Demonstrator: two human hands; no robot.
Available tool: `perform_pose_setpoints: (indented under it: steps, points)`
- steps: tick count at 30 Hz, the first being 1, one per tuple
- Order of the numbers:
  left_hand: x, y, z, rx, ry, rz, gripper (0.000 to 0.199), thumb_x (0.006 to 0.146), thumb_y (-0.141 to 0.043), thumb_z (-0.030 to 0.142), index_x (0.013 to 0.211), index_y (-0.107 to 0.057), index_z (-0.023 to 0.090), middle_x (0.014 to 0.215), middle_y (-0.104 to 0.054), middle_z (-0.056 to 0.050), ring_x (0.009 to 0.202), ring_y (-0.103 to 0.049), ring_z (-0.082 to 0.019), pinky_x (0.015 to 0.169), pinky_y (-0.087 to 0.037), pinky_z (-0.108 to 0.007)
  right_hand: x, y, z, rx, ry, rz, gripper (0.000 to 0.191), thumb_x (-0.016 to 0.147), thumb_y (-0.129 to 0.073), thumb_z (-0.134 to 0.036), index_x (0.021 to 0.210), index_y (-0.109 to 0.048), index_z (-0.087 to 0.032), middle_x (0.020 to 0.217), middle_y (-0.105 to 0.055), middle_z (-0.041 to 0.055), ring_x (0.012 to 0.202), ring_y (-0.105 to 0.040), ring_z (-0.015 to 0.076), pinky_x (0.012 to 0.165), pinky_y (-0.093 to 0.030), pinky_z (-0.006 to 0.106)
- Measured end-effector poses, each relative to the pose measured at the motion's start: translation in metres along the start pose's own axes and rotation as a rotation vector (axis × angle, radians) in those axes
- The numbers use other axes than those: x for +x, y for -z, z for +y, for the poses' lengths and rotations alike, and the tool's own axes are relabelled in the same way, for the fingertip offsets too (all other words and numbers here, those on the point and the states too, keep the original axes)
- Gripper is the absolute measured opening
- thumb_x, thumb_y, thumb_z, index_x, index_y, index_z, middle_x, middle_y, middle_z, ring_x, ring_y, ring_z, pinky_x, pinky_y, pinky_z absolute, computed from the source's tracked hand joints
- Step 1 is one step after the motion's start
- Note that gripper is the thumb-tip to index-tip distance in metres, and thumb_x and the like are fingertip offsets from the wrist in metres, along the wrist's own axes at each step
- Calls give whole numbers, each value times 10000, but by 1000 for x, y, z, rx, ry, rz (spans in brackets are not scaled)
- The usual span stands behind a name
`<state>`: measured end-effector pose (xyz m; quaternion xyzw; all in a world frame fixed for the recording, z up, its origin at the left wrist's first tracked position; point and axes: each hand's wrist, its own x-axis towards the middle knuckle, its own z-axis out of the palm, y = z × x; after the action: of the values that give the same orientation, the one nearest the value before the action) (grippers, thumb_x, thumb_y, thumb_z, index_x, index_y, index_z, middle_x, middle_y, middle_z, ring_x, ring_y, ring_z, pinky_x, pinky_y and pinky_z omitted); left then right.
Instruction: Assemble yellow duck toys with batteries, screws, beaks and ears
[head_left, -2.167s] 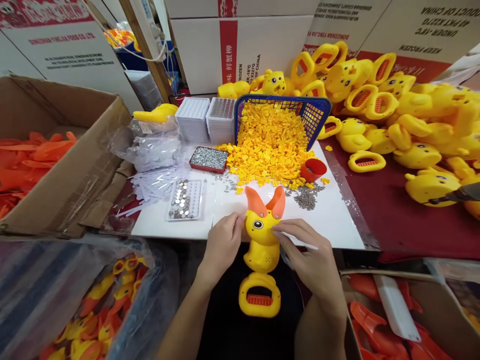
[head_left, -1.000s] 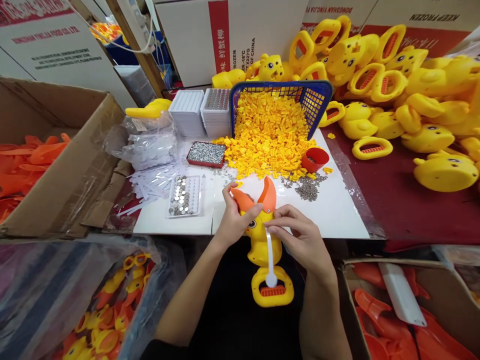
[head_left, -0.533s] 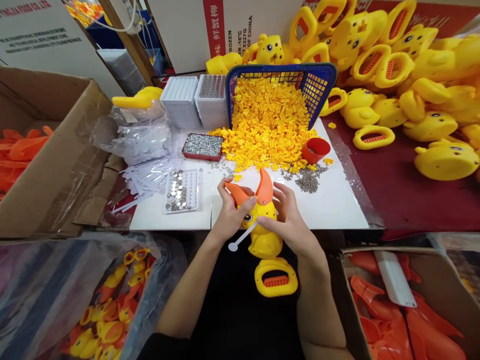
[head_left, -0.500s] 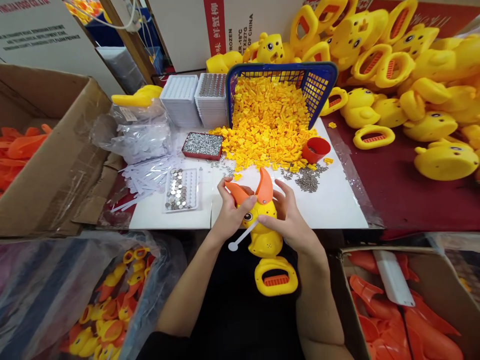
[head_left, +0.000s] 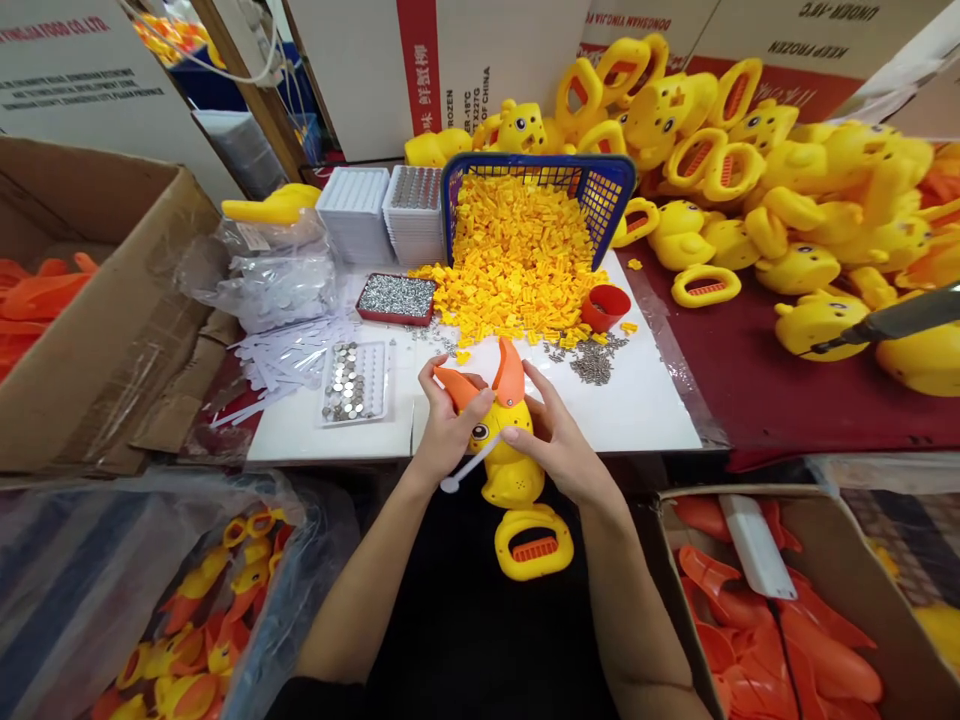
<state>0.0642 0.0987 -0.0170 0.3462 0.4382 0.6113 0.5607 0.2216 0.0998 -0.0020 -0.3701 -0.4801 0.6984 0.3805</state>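
Observation:
A yellow duck-shaped toy clip [head_left: 513,475] with a ring handle below is held between my two hands at the table's front edge. Its orange beak halves point up and stand apart. My left hand [head_left: 452,415] grips the left beak half, thumb lying near the duck's eye. On the other side my right hand [head_left: 559,435] is closed around the head, its thumb pressing a thin white plastic strip [head_left: 472,465] against it. The strip slants down to the left and ends in a round tab. Some of my fingers are hidden behind the toy.
A blue basket [head_left: 630,185] spills small yellow parts over the white tabletop [head_left: 660,400]. Nearby are a red tray of screws [head_left: 396,298], a red cup [head_left: 606,307], white strips [head_left: 281,350] and a tray of metal discs [head_left: 356,385]. Yellow duck bodies [head_left: 799,265] pile up at right; cartons flank me.
The view has turned slightly to the right, bringing a dark tool tip in at the right edge. Both hands keep the same hold on the toy and strip.

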Motion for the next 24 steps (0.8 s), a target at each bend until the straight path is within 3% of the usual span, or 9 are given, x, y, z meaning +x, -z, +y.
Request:
perform_pose_setpoints:
  steps: [2, 4, 7, 9, 11, 14, 18, 21, 24]
  points:
    - [-5, 2, 1, -8, -63, 65, 785, 763, -805, 446, 1301, -251, 301, 1001, -652, 5, 876, -672, -156, 839, -548, -326, -10, 8, 3, 2, 17, -39, 997, 788, -813, -533, 1594, -266, -324, 1600, -443, 115, 1356, -565, 288, 1119, -485, 464]
    - [-9, 6, 6, -27, -166, 172, 815, 771, -797, 481, 1352, -251, 316, 1053, -653, -18, 915, -677, -170, 869, -556, -347, -25, 14, 9, 10, 30, -14, 817, 804, -774, -596, 1503, -461, -309, 1530, -535, 103, 1324, -592, 279, 1101, -495, 437]
    - [-12, 13, 17, -13, -382, 354, 765, 798, -764, 503, 1373, -289, 334, 1112, -638, -31, 921, -669, -172, 860, -563, -346, -47, 13, 26, 129, 18, 180, 506, 844, -708, -634, 1164, -727, -243, 1160, -756, 89, 1067, -714, 243, 926, -576, 355]
    - [-13, 15, 24, 39, -513, 424, 768, 801, -754, 507, 1394, -298, 333, 1118, -636, -34, 903, -664, -178, 835, -567, -348, -55, 4, 39, 312, -25, 336, 484, 811, -718, -668, 974, -756, -214, 925, -773, 67, 851, -725, 211, 779, -594, 315]
    - [-17, 14, 25, 81, -570, 401, 871, 780, -770, 531, 1457, -261, 331, 1140, -646, -54, 925, -673, -204, 850, -570, -377, -55, -7, 50, 516, -66, 464, 490, 734, -775, -680, 808, -724, -198, 736, -724, 34, 687, -677, 175, 678, -583, 291]
    - [-29, 9, 19, 55, -464, 202, 1148, 705, -824, 625, 1562, -107, 358, 1285, -631, -123, 1025, -693, -265, 890, -575, -427, -46, -16, 58, 738, -116, 611, 522, 634, -849, -580, 516, -511, -200, 439, -483, -42, 436, -485, 104, 475, -482, 238]
    - [-50, 1, 11, -48, -203, -32, 1422, 575, -882, 682, 1591, 69, 385, 1450, -556, -200, 1193, -666, -346, 964, -564, -487, -37, -13, 56, 767, -125, 703, 572, 614, -794, -459, 452, -298, -223, 351, -243, -101, 321, -242, 48, 337, -285, 192]
    - [-61, -1, 9, -82, -125, -45, 1522, 483, -935, 647, 1605, 51, 353, 1442, -567, -226, 1268, -622, -406, 1034, -521, -550, -37, -11, 55, 732, -117, 703, 558, 602, -778, -454, 472, -289, -218, 359, -242, -104, 328, -259, 48, 354, -303, 183]
    - [-65, 3, 6, -90, -107, 24, 1538, 419, -964, 622, 1618, -52, 312, 1418, -584, -232, 1279, -604, -437, 1055, -500, -585, -38, -11, 57, 697, -126, 676, 560, 604, -764, -476, 475, -284, -218, 365, -261, -97, 339, -297, 59, 377, -346, 196]
